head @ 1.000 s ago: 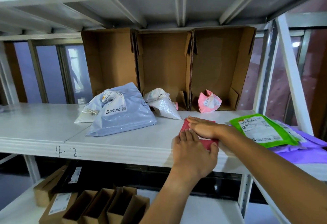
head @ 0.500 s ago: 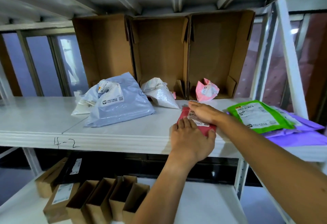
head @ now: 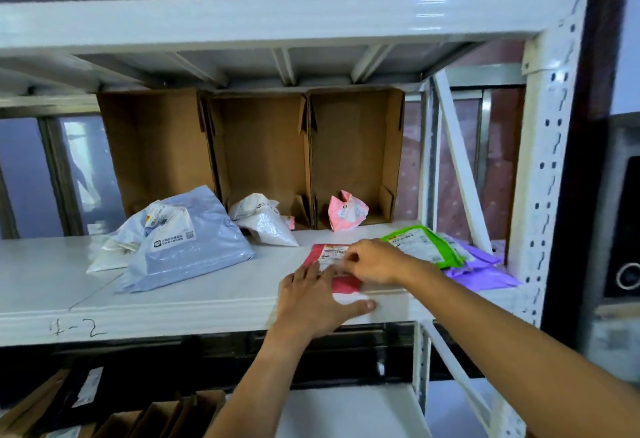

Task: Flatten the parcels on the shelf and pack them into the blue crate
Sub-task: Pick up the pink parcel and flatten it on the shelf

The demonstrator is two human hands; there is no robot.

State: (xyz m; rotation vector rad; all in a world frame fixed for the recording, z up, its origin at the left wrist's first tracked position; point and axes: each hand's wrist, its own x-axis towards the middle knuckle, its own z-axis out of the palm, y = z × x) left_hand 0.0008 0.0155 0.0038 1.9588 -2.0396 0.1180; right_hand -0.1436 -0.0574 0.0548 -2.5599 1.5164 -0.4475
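1. The red parcel (head: 325,253) lies at centre right of the frame, near the shelf's (head: 207,292) front edge. The blue crate is out of view.
2. The left hand (head: 311,302) lies spread, palm down, on the parcel's near left edge, which makes a good anchor.
3. The right hand (head: 372,263) sits bent-fingered on the label, blurred; I cannot tell whether it pinches or presses.
4. Best, I judge, to sweep outward from the anchor, pressing evenly, before lifting.
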